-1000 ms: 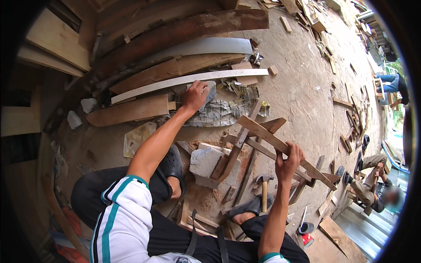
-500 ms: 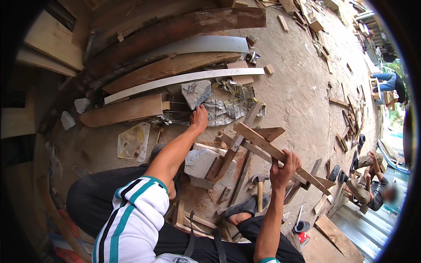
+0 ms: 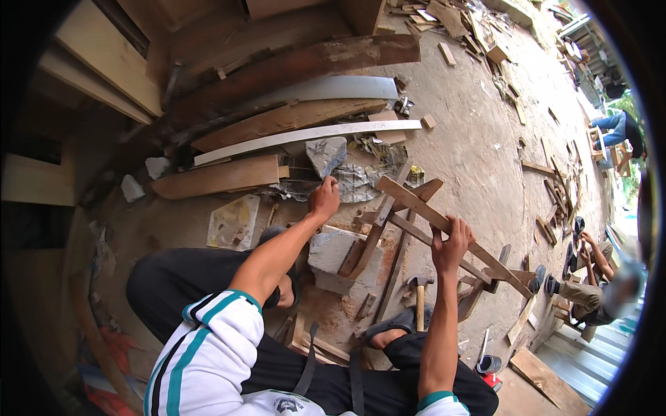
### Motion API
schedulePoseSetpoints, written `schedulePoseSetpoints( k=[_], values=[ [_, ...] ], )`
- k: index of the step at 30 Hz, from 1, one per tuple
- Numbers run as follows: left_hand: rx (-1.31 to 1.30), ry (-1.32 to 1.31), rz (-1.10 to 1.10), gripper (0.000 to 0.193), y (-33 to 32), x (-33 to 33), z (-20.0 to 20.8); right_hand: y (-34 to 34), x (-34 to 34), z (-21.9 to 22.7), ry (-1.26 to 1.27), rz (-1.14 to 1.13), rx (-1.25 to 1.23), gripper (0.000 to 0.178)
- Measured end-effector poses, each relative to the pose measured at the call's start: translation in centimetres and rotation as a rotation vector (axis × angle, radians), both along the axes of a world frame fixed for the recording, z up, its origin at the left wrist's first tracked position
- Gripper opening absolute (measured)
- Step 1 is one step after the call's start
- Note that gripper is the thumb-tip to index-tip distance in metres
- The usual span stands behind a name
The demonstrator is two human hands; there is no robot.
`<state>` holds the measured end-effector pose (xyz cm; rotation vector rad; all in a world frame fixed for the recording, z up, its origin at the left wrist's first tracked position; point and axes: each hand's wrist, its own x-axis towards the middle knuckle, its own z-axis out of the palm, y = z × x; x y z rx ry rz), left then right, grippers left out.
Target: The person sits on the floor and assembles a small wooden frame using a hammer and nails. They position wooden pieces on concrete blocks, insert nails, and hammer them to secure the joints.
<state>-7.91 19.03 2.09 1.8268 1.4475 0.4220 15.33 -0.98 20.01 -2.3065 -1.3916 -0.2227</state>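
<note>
My left hand (image 3: 324, 198) is closed in a pinch at the lower tip of a grey, roughly triangular slab (image 3: 326, 155) lying on crumpled newspaper (image 3: 355, 182). Anything between its fingertips is too small or hidden to make out. Closed round the upper plank of a wooden frame (image 3: 415, 202) is my right hand (image 3: 452, 244), its thumb at the near side. The frame, made of crossed brown slats, stands tilted, partly over a pale concrete block (image 3: 334, 254). A hammer (image 3: 420, 299) with a light wooden handle stands by my shoe, below the frame.
Long boards and a white strip (image 3: 312, 139) lie to the far left. Next to my left knee is a stained flat sheet (image 3: 234, 222). Wood scraps (image 3: 553, 197) litter the ground at right. A co-worker (image 3: 590, 284) sits at the right; another person (image 3: 617, 135) is farther off.
The whole view has shifted slightly. My left hand stays at the slab's tip and my right hand keeps its grip on the frame. The nearer co-worker's posture has changed.
</note>
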Motion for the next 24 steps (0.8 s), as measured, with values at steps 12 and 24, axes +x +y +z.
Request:
schedulePoseSetpoints(
  k=[12,24],
  values=[
    [0.109,0.044,0.272,0.018,-4.4,-14.6,-1.1,0.4,0.0,-0.6,-0.114,0.009,0.042,0.041],
    [0.232,-0.186,-0.134,0.027,-13.8,-6.7,6.6,0.0,1.6,1.8,0.015,0.040,-0.270,0.039]
  ],
)
